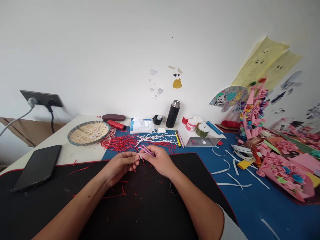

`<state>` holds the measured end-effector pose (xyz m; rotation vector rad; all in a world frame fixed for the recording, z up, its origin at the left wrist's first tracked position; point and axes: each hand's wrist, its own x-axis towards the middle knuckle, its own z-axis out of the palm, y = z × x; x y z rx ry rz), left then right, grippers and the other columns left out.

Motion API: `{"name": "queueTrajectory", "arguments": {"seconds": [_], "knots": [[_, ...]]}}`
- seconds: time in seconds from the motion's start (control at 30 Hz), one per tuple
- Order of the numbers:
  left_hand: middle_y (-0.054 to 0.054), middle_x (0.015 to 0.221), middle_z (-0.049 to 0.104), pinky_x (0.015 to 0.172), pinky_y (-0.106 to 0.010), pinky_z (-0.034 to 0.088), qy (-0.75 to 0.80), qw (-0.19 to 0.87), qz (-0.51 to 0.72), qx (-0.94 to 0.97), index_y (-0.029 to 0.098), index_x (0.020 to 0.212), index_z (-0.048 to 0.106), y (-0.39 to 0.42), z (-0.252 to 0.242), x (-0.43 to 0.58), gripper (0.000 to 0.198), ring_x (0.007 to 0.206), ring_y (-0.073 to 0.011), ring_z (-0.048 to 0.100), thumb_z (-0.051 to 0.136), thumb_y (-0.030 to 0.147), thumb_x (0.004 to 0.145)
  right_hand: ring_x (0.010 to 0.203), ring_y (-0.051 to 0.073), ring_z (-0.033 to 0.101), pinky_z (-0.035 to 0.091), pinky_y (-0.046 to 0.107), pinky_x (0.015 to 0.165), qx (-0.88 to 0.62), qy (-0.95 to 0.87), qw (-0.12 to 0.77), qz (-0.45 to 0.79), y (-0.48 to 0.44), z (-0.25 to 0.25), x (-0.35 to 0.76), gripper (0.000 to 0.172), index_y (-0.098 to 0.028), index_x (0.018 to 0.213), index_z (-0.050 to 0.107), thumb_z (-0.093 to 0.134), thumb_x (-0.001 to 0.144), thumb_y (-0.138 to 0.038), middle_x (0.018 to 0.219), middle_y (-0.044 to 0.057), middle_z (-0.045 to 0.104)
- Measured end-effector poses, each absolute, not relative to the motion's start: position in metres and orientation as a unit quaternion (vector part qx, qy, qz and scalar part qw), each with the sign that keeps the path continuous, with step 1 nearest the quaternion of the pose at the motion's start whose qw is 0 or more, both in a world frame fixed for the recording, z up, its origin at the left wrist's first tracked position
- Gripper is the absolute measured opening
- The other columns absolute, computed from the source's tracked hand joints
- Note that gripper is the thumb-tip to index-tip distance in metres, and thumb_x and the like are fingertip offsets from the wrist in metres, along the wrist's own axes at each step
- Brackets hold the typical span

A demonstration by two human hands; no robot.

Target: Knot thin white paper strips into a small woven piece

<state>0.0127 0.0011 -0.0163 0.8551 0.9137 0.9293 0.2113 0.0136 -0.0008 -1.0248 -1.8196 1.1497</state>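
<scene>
My left hand (120,167) and my right hand (158,161) meet above the black desk mat (62,180). Between their fingertips they pinch a small knotted piece of white strip (140,156). A thin purple strip (146,151) runs from that knot under my right fingers. Its material looks like paper, though the picture does not settle it. Tangled red strips (119,143) and loose white strips (156,138) lie just beyond my hands, apart from them. Short red scraps (122,190) lie on the mat below my left wrist.
A woven bamboo tray (88,132) and a spool of red cord (116,125) stand at the back left. A black phone (36,168) lies at the left. A black flask (172,114) stands behind the strips. Pink paper crafts (285,176) and white strips (232,176) cover the right.
</scene>
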Motion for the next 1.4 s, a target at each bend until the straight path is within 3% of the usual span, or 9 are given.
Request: {"name": "queueTrajectory", "arguments": {"seconds": [0.53,0.83,0.97,1.4], "knots": [[-0.003,0.069,0.069,0.054,-0.023,0.04,0.416,0.671,0.424,0.444,0.016,0.073,0.077,-0.0006,-0.0157,0.0127,0.036,0.057,-0.0111,0.055,0.095,0.046,0.064,0.076,0.016,0.054,0.039,0.027,0.071,-0.418,-0.709,0.356,0.442,0.0139,-0.0025,0.2122,0.031,-0.018,0.097,0.071,0.062,0.097,-0.048,0.085,0.0,0.065],[0.0,0.071,0.069,0.057,-0.024,0.041,0.422,0.668,0.416,0.45,0.018,0.094,0.078,-0.001,-0.0159,0.0116,0.044,0.061,-0.0125,0.057,0.095,0.046,0.065,0.068,0.013,0.042,0.032,0.026,0.064,-0.451,-0.706,0.352,0.417,0.0183,-0.007,0.2131,0.026,-0.018,0.083,0.061,0.062,0.093,-0.041,0.074,-0.004,0.05],[-0.002,0.074,0.071,0.058,-0.025,0.041,0.429,0.654,0.412,0.468,0.016,0.084,0.077,-0.0002,-0.017,0.01,0.039,0.062,-0.0129,0.057,0.093,0.048,0.068,0.068,0.013,0.041,0.031,0.026,0.063,-0.449,-0.707,0.352,0.418,0.0172,-0.0049,0.2138,0.026,-0.018,0.082,0.059,0.061,0.093,-0.042,0.073,-0.004,0.048],[-0.002,0.074,0.073,0.054,-0.023,0.039,0.418,0.647,0.437,0.464,0.018,0.086,0.072,0.0,-0.0152,0.0112,0.042,0.06,-0.0121,0.057,0.09,0.053,0.072,0.067,0.013,0.041,0.029,0.026,0.062,-0.442,-0.73,0.304,0.423,0.0139,-0.0036,0.2123,0.029,-0.018,0.081,0.06,0.061,0.094,-0.044,0.073,-0.004,0.049]]}}
